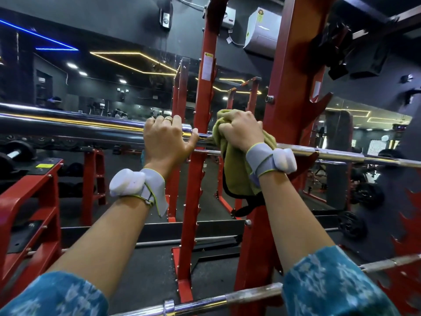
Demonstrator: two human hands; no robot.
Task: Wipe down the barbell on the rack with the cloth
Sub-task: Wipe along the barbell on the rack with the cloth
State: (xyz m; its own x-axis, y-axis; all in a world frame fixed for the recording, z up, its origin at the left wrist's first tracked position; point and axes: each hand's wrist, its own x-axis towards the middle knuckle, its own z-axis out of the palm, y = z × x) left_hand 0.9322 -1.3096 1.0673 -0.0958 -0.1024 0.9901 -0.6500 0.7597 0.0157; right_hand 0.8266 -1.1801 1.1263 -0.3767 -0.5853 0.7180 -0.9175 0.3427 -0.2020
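Nearest, low across the view: a second chrome bar (pixel 227 297), passing under both blue patterned sleeves (pixel 337 283). Further up, on each wrist, a grey strap with a white pod (pixel 127 182). Then the left hand (pixel 167 139), fingers curled over the thick chrome end sleeve of the barbell (pixel 68 127), thumb underneath, ring on one finger. Just beside it, to the right, the right hand (pixel 239 131), clenched round a bunched yellow-green cloth (pixel 237 174) and pressing it onto the thinner shaft, loose end hanging below the wrist. Barbell resting across the red rack (pixel 293 87), reaching from the far left out to the right edge. Behind, a mirror wall (pixel 114 87) with ceiling light strips reflected.
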